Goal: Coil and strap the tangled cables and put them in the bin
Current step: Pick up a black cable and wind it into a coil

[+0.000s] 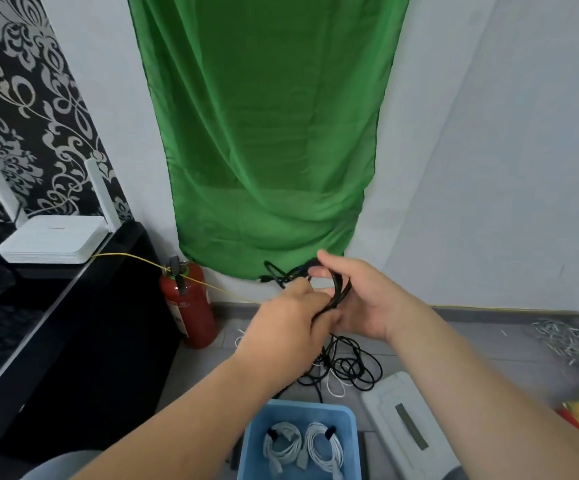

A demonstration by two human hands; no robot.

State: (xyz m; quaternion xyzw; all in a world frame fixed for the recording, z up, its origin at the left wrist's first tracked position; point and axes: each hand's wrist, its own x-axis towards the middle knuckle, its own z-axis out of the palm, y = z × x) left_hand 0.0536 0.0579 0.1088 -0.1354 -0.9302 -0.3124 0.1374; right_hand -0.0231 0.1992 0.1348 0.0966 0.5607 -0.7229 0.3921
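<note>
A black cable is looped into a small coil held up in front of me. My right hand holds the coil, the loops passing over its palm and thumb. My left hand grips the same cable just left of the coil. The rest of the black cable hangs down to a tangled pile on the floor, mixed with a white cable. Below stands a blue bin holding two strapped white cable coils.
A red fire extinguisher stands at the wall left of my hands. A black cabinet carries a white router. A white flat device lies right of the bin. A green cloth hangs on the wall.
</note>
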